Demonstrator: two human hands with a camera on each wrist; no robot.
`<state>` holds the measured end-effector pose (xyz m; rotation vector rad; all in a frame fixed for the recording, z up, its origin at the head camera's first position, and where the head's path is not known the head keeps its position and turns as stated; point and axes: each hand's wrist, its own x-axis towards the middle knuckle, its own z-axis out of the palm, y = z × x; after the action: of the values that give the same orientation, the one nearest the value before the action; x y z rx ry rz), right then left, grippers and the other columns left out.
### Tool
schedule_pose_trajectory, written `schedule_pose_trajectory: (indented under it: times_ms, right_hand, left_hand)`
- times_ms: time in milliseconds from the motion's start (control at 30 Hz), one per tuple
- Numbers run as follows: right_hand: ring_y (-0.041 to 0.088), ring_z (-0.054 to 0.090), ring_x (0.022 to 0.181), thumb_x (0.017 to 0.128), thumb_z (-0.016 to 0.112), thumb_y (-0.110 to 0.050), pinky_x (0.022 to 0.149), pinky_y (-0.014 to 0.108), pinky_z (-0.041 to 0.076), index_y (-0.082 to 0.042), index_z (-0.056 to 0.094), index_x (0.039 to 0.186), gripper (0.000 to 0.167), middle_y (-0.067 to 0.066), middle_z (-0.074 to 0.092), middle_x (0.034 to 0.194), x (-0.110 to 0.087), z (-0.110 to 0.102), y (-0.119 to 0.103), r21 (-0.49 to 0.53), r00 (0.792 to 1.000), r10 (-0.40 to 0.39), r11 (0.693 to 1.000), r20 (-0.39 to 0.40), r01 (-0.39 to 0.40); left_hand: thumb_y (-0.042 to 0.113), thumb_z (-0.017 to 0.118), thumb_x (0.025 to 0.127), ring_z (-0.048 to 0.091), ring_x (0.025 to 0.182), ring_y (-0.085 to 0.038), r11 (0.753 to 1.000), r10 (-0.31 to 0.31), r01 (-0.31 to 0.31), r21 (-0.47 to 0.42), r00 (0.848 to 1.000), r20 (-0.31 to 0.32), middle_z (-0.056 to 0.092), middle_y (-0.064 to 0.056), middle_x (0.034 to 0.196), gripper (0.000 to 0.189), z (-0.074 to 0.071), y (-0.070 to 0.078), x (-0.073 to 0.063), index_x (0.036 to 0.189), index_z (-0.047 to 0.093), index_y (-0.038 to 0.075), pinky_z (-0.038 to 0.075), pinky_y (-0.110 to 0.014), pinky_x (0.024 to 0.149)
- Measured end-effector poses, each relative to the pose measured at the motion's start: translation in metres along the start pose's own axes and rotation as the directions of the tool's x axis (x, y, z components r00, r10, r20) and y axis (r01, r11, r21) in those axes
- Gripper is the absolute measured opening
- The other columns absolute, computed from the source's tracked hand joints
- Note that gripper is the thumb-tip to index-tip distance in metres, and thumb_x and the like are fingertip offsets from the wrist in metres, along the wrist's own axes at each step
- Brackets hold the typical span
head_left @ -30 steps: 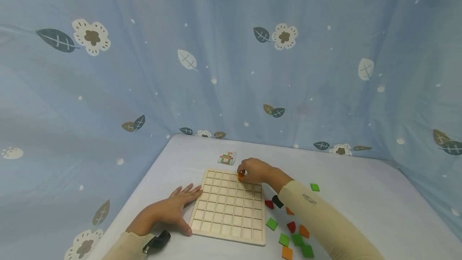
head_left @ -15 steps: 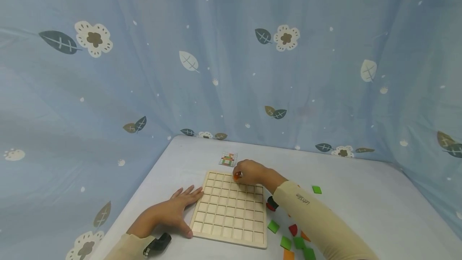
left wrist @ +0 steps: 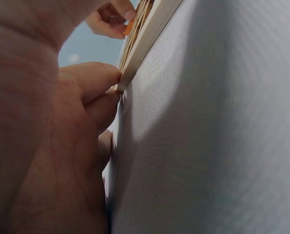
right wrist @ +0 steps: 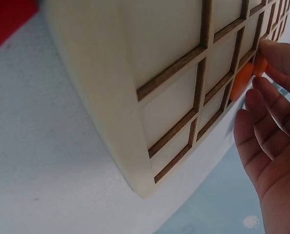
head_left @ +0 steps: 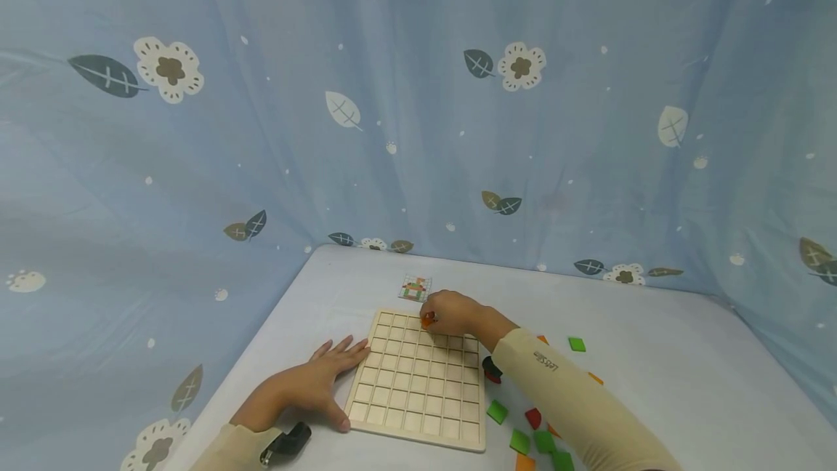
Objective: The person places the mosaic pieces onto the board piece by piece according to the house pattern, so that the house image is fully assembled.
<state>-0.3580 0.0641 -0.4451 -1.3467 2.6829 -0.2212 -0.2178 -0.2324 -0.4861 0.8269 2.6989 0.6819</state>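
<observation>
A wooden grid board (head_left: 416,387) of square cells lies on the white table. My left hand (head_left: 315,382) is spread along its left side, fingertips at the edge and thumb at the near corner; in the left wrist view a fingertip (left wrist: 108,78) touches the wooden side. Over the far row, my right hand (head_left: 453,312) pinches a small orange tile (right wrist: 260,65) between thumb and index finger. Beside it in the right wrist view, a second orange tile (right wrist: 241,81) sits in a far-row cell. The right hand hides the board's far right corner.
A small card with a coloured grid pattern (head_left: 415,288) lies behind the board. Right of the board are scattered green tiles (head_left: 519,442), red quarter-round pieces (head_left: 533,418) and orange tiles (head_left: 525,462), some partly under the right forearm. A floral blue curtain (head_left: 418,129) hangs behind the table.
My right hand has moved slightly left along the far row with the orange tile, then nearly stopped. My left hand keeps its place at the board's edge.
</observation>
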Motion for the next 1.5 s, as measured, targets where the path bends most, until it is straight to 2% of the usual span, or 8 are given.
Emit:
schedule_pose_trajectory:
  times_ms: [367,833,967,1100,1267,1500]
  right_hand:
    - [0.008,0.057,0.088,0.089,0.072,-0.024,0.078,0.028,0.051,-0.018,0.074,0.102,0.015,-0.010,0.062,0.094,0.000,0.000,0.001,0.015,0.999,0.034,0.999,0.007,-0.034]
    - [0.008,0.057,0.088,0.090,0.072,-0.025,0.077,0.028,0.050,-0.021,0.074,0.099,0.010,-0.012,0.061,0.093,0.000,0.002,0.003,0.021,1.000,0.026,0.999,0.017,-0.027]
    - [0.008,0.057,0.091,0.089,0.072,-0.027,0.079,0.028,0.051,-0.019,0.074,0.104,0.017,-0.011,0.061,0.097,-0.001,0.000,0.004,0.028,1.000,0.031,0.999,0.003,-0.031]
    - [0.011,0.057,0.094,0.090,0.071,-0.026,0.079,0.029,0.051,-0.016,0.072,0.113,0.025,-0.007,0.061,0.102,-0.009,-0.007,0.004,0.056,0.999,0.043,0.997,-0.004,-0.043]
    - [0.014,0.058,0.092,0.090,0.070,-0.025,0.078,0.030,0.051,-0.015,0.071,0.115,0.027,-0.005,0.061,0.101,-0.020,-0.014,0.006,0.051,0.999,0.048,0.998,-0.007,-0.048]
    - [0.017,0.061,0.089,0.090,0.071,-0.019,0.075,0.031,0.052,-0.012,0.072,0.110,0.022,-0.001,0.063,0.098,-0.039,-0.022,0.005,0.003,0.998,-0.028,1.000,-0.060,0.028]
  left_hand:
    - [0.066,0.082,0.054,0.008,0.146,-0.036,1.000,0.005,-0.005,-0.003,1.000,-0.004,0.018,-0.006,0.161,0.127,-0.002,0.003,0.001,0.154,0.029,0.009,0.000,-0.060,0.113]
    - [0.066,0.082,0.055,0.008,0.146,-0.036,1.000,0.004,-0.004,0.004,1.000,0.003,0.019,-0.006,0.161,0.126,-0.002,0.004,0.000,0.154,0.029,0.008,0.001,-0.060,0.113]
    - [0.067,0.082,0.055,0.007,0.146,-0.035,1.000,0.004,-0.004,0.001,1.000,0.005,0.018,-0.005,0.161,0.126,-0.002,0.003,0.000,0.154,0.029,0.009,0.000,-0.060,0.114]
    - [0.068,0.081,0.054,0.007,0.147,-0.035,1.000,0.002,-0.002,0.006,1.000,0.003,0.018,-0.004,0.161,0.127,0.000,0.003,0.000,0.154,0.028,0.010,-0.001,-0.059,0.114]
    - [0.068,0.081,0.055,0.006,0.147,-0.035,1.000,0.005,-0.005,0.013,1.000,0.005,0.017,-0.006,0.161,0.127,0.000,0.002,0.000,0.154,0.027,0.009,-0.002,-0.059,0.114]
    - [0.065,0.083,0.054,0.007,0.146,-0.036,1.000,0.008,-0.008,0.002,1.000,-0.014,0.019,-0.007,0.160,0.126,0.000,0.001,0.000,0.153,0.030,0.007,-0.001,-0.059,0.114]
